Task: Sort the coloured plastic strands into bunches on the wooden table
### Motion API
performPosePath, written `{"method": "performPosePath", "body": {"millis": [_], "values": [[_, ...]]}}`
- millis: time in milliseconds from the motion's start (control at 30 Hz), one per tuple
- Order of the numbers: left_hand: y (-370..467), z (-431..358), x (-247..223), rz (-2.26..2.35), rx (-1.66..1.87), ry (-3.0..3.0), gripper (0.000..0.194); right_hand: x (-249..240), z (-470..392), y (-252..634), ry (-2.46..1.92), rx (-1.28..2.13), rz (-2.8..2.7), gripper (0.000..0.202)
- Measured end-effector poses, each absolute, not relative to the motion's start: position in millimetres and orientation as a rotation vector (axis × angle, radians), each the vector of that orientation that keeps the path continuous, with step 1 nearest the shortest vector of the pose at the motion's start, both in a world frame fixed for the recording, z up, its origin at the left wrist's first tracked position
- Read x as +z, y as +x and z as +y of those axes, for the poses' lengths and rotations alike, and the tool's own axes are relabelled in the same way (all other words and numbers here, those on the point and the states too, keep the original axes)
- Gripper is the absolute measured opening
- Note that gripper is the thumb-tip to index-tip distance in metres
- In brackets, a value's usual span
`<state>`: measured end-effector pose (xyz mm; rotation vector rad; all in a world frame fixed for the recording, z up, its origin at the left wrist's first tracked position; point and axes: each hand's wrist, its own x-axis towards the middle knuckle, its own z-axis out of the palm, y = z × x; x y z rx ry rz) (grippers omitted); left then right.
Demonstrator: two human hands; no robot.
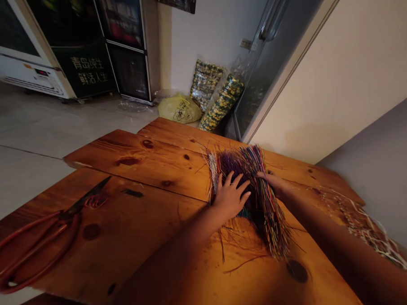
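Note:
Bundles of thin coloured wires lie on the wooden table. My left hand [230, 197] rests with its fingers spread over a dark purple wire bundle [231, 162]. Beside it, at the left edge of the pile, is a white wire bundle [213, 168]. On the other side, my right hand [273, 182] is closed around the upper part of a multicoloured wire bundle [273, 217], its thumb lying across the strands and its other fingers mostly hidden. Far to the left lie large scissors [63, 217] with red handles and dark blades, close to a small red wire coil [95, 201].
White and coloured wire scraps [372, 230] are heaped along the right side of the wooden table [179, 225]. Past the table's far edge stand a yellow bag [179, 108] and plastic-wrapped patterned rolls [221, 100]. A display fridge [126, 52] and a pale wall [338, 74] are beyond.

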<state>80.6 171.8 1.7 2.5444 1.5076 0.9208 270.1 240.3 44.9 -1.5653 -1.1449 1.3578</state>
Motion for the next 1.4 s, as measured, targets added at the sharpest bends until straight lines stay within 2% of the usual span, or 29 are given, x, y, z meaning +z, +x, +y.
{"method": "performPosePath", "body": {"millis": [300, 567, 700, 900, 1000, 1133, 1333, 1400], "values": [[80, 173, 1, 1.488, 0.937, 2.565, 0.047, 50, 232, 263, -1.539, 1.348, -1.144, 0.017], [81, 169, 6, 1.293, 0.907, 2.756, 0.046, 53, 234, 262, -1.527, 1.370, -1.167, 0.017], [83, 170, 3, 1.320, 0.907, 2.741, 0.046, 57, 234, 258, -1.529, 1.373, -1.200, 0.023], [83, 171, 2, 1.336, 0.895, 2.740, 0.047, 57, 235, 253, -1.476, 1.405, -1.271, 0.047], [84, 170, 1, 1.348, 0.913, 2.723, 0.047, 57, 238, 252, -1.470, 1.431, -1.296, 0.050], [84, 169, 2, 1.351, 0.935, 2.712, 0.047, 59, 240, 257, -1.509, 1.460, -1.294, 0.044], [84, 169, 2, 1.363, 0.921, 2.695, 0.045, 65, 241, 272, -1.606, 1.443, -1.265, 0.021], [84, 169, 1, 1.365, 0.924, 2.684, 0.045, 67, 241, 275, -1.623, 1.423, -1.258, 0.021]]}}
